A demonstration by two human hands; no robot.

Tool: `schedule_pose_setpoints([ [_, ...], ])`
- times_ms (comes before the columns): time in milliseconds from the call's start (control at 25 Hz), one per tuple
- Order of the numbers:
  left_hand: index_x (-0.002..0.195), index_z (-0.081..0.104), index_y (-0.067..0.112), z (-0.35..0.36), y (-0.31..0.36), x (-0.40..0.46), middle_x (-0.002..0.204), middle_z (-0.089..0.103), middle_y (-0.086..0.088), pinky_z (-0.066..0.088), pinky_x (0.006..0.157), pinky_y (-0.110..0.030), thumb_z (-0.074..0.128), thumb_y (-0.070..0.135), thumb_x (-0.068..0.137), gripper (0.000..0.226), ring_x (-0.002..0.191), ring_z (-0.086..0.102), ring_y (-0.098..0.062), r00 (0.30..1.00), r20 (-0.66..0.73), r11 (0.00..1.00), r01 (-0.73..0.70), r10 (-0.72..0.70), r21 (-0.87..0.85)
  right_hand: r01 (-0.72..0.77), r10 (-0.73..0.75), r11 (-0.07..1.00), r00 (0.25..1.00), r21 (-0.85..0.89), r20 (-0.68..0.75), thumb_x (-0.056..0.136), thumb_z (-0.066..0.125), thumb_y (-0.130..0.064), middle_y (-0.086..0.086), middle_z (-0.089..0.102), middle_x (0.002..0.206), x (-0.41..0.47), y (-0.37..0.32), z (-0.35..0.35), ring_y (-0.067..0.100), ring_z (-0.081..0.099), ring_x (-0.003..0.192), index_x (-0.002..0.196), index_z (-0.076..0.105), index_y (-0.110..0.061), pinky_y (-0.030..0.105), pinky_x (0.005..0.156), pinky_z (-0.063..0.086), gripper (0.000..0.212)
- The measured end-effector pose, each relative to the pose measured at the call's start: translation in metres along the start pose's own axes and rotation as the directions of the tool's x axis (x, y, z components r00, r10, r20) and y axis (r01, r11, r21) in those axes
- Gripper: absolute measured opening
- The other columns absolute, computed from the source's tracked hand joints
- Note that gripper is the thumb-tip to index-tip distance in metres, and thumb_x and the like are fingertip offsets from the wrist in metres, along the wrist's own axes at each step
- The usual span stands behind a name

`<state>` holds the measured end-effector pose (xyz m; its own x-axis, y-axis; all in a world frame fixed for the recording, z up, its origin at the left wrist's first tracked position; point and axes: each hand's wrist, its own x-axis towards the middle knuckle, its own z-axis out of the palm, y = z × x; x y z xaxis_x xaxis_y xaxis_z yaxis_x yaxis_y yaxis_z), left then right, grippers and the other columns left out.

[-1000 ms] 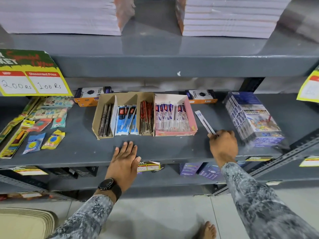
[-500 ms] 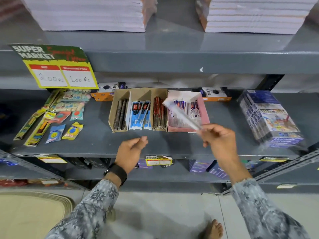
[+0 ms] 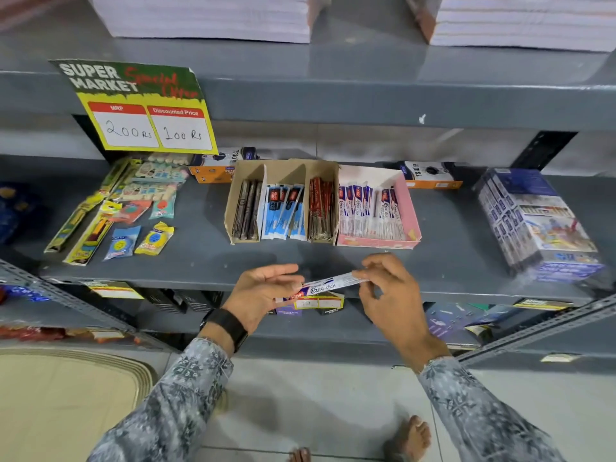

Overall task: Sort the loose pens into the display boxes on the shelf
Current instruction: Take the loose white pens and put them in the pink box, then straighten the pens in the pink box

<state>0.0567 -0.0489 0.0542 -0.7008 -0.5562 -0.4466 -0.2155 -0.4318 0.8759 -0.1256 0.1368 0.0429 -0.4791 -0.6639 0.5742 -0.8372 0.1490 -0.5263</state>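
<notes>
A white packaged pen (image 3: 328,286) lies crosswise between my two hands, in front of the shelf edge. My left hand (image 3: 263,295) grips its left end and my right hand (image 3: 390,291) pinches its right end. On the grey shelf (image 3: 443,258) behind stands a brown cardboard display box (image 3: 283,171) with three compartments: dark pens, blue-white packets, and red pens. Beside it on the right sits a pink display box (image 3: 408,208) with several white packaged pens of the same kind.
A stack of blue-wrapped boxes (image 3: 536,225) stands at the shelf's right. Loose stationery packets (image 3: 133,215) lie at the left under a yellow price sign (image 3: 143,108). Two small boxes sit behind the display boxes. Paper stacks (image 3: 206,15) fill the shelf above.
My right hand picked the pen up from the shelf right of the pink box and brought it down and left. My left hand left the shelf edge and took its other end.
</notes>
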Motion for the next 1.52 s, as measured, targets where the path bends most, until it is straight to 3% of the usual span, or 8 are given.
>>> schedule_pose_setpoints([
  [160, 0.116, 0.07, 0.001, 0.002, 0.002, 0.005, 0.091, 0.08, -0.009, 0.062, 0.074, -0.027, 0.075, -0.011, 0.078, 0.04, 0.087, 0.077, -0.018, 0.985, -0.097, 0.982, -0.127, 0.141, 0.142, -0.56, 0.455, 0.741, 0.824, 0.371, 0.337, 0.082, 0.078, 0.005, 0.003, 0.076, 0.102, 0.002, 0.0, -0.006, 0.013, 0.071, 0.072, 0.087, 0.081, -0.024, 0.032, 0.075, 0.061, 0.03],
  [320, 0.112, 0.071, 0.004, 0.004, 0.007, 0.011, 0.093, 0.079, -0.005, 0.062, 0.074, -0.026, 0.075, -0.01, 0.078, 0.037, 0.086, 0.076, -0.016, 0.975, -0.089, 0.956, -0.18, 0.205, 0.233, -0.795, 0.622, 0.423, 0.603, 0.434, 0.499, 0.078, 0.08, 0.011, 0.014, 0.074, 0.075, 0.016, 0.006, -0.013, 0.02, 0.068, 0.057, 0.084, 0.077, -0.008, 0.03, 0.055, 0.061, 0.02],
  [680, 0.112, 0.073, 0.011, 0.02, 0.01, 0.023, 0.097, 0.079, -0.004, 0.061, 0.084, -0.029, 0.075, -0.002, 0.083, 0.032, 0.098, 0.074, -0.023, 0.958, -0.065, 0.898, -0.239, 0.281, 0.369, -0.834, 0.619, 0.498, 0.535, 0.239, 0.575, 0.083, 0.079, 0.004, 0.004, 0.076, 0.069, 0.028, 0.006, -0.03, 0.011, 0.06, 0.052, 0.094, 0.077, -0.011, 0.025, 0.046, 0.053, 0.019],
  [800, 0.129, 0.066, 0.019, 0.012, -0.003, 0.023, 0.13, 0.069, -0.004, 0.049, 0.107, -0.041, 0.063, 0.026, 0.096, 0.034, 0.122, 0.064, -0.02, 0.835, -0.046, 0.499, -0.282, 0.548, 0.82, -0.826, 0.728, 0.399, 0.549, 0.398, 0.41, 0.081, 0.075, 0.01, 0.002, 0.073, 0.061, 0.027, 0.008, -0.043, 0.01, 0.058, 0.048, 0.081, 0.077, -0.009, 0.023, 0.044, 0.05, 0.018],
  [920, 0.154, 0.032, 0.015, 0.003, -0.03, 0.025, 0.164, 0.025, -0.003, 0.007, 0.126, -0.045, 0.03, 0.041, 0.105, 0.055, 0.155, 0.012, -0.021, 0.879, 0.17, 0.067, -0.222, 0.445, 0.973, -0.726, 0.866, 0.154, 0.426, 0.67, 0.262, 0.079, 0.076, 0.008, 0.006, 0.072, 0.058, 0.031, 0.009, -0.049, 0.013, 0.063, 0.046, 0.078, 0.07, -0.003, 0.022, 0.043, 0.052, 0.012],
  [1000, 0.157, 0.021, 0.015, 0.002, -0.041, 0.026, 0.167, 0.013, 0.0, -0.004, 0.126, -0.043, 0.018, 0.044, 0.104, 0.06, 0.155, 0.0, -0.017, 0.879, 0.177, -0.02, -0.187, 0.442, 0.982, -0.683, 0.911, 0.09, 0.351, 0.725, 0.218, 0.079, 0.078, 0.004, 0.006, 0.068, 0.054, 0.043, 0.01, -0.041, 0.015, 0.062, 0.043, 0.077, 0.065, -0.004, 0.023, 0.042, 0.052, 0.016],
  [1240, 0.157, 0.019, 0.015, 0.003, -0.04, 0.031, 0.168, 0.011, 0.001, -0.006, 0.125, -0.04, 0.018, 0.044, 0.104, 0.06, 0.154, -0.003, -0.013, 0.892, 0.157, -0.002, -0.172, 0.424, 0.985, -0.796, 0.923, 0.378, 0.361, 0.473, -0.132, 0.079, 0.081, -0.022, 0.013, 0.077, 0.081, 0.109, 0.023, -0.009, 0.034, 0.075, 0.078, 0.077, 0.07, -0.015, 0.048, 0.074, 0.063, 0.013],
  [1520, 0.155, 0.027, 0.015, 0.002, -0.041, 0.03, 0.166, 0.017, 0.001, -0.004, 0.126, -0.04, 0.018, 0.047, 0.103, 0.061, 0.155, 0.002, -0.016, 0.88, 0.158, 0.001, -0.177, 0.449, 0.984, -0.819, 0.819, 0.574, 0.574, 0.008, -0.01, 0.077, 0.08, -0.043, 0.002, 0.08, 0.087, 0.129, 0.017, 0.008, 0.028, 0.072, 0.087, 0.077, 0.079, -0.024, 0.033, 0.079, 0.057, 0.019],
])
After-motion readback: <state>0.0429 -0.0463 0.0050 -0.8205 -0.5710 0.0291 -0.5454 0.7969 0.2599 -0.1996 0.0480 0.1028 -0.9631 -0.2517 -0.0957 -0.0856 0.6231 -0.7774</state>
